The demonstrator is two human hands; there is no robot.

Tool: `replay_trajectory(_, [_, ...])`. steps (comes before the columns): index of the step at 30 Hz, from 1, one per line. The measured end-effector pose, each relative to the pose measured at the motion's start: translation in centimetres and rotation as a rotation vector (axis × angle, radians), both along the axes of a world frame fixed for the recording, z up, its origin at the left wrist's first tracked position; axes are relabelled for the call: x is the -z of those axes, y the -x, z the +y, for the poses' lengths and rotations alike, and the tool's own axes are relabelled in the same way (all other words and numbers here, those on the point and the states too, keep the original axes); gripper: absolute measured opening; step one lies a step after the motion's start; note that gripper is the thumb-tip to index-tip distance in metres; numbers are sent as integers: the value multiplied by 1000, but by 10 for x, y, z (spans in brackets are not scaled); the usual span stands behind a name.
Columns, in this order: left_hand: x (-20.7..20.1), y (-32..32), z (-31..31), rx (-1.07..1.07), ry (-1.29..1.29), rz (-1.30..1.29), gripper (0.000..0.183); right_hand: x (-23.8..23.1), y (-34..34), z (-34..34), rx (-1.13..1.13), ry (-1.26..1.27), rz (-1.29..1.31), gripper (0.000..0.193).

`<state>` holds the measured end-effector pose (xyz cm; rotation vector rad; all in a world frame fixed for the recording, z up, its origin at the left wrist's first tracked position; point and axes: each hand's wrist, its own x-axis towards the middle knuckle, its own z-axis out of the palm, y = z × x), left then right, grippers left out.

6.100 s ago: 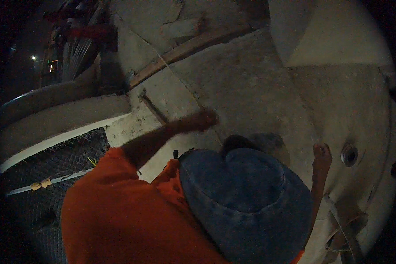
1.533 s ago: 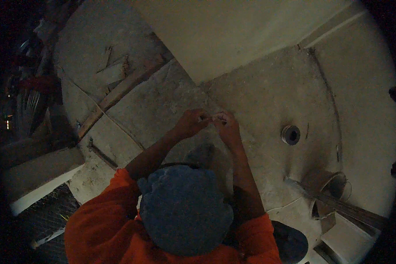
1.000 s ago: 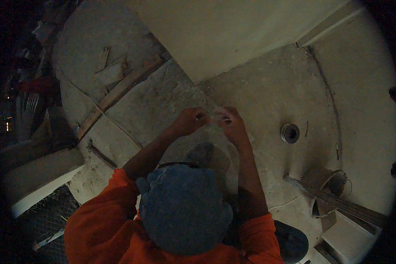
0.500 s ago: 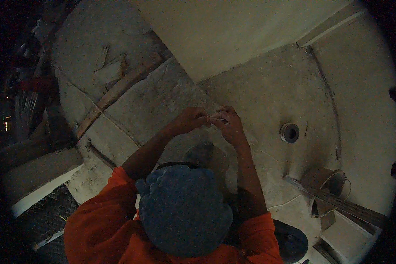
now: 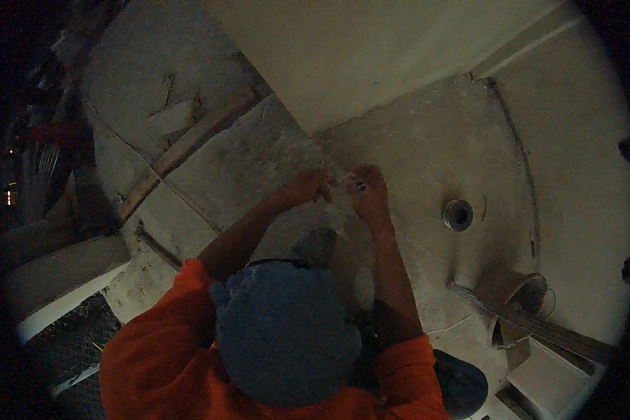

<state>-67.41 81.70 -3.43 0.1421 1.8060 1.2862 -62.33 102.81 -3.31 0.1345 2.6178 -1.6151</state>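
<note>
My left hand [image 5: 306, 187] is out in front of me over the concrete floor, its fingers bent and drawn together. Facing it, my right hand [image 5: 369, 192] has its thumb and fingers pinched near the fingertips. Between the two hands is a thin pale piece [image 5: 344, 181], too small and dim to name. Both bare forearms come out of orange sleeves. In the lower middle, a rounded blue-grey cloth shape [image 5: 287, 332] lies between my arms.
To the right, a ring-shaped roll [image 5: 449, 215] rests on the floor. Behind it stand a tub-like container [image 5: 500, 283], a long board [image 5: 539, 323] and a pale box [image 5: 556, 371]. A wooden beam [image 5: 196, 143] lies at left; a pale wall [image 5: 371, 63] rises ahead.
My hands have drawn slightly apart; their fingertips were almost meeting before. The thin pale piece now shows in the gap. The whole view has shifted a little.
</note>
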Motion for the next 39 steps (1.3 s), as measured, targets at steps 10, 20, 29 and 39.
replay_trajectory(10, [93, -12, -104, 231, 534, 1283, 34, -3, -5, 1, 79, -91, -84, 32])
replay_trajectory(20, [-33, -135, -209, -485, 853, 648, 23, -38, -30, 8, -10, 277, -252, 3])
replay_trajectory(29, [-22, -227, -173, -161, 464, 569, 27, -36, -35, 14, -22, 342, -277, 8])
replay_trajectory(39, [-3, -199, -159, -35, 536, 646, 32, -38, -26, 9, -33, 327, -346, 13])
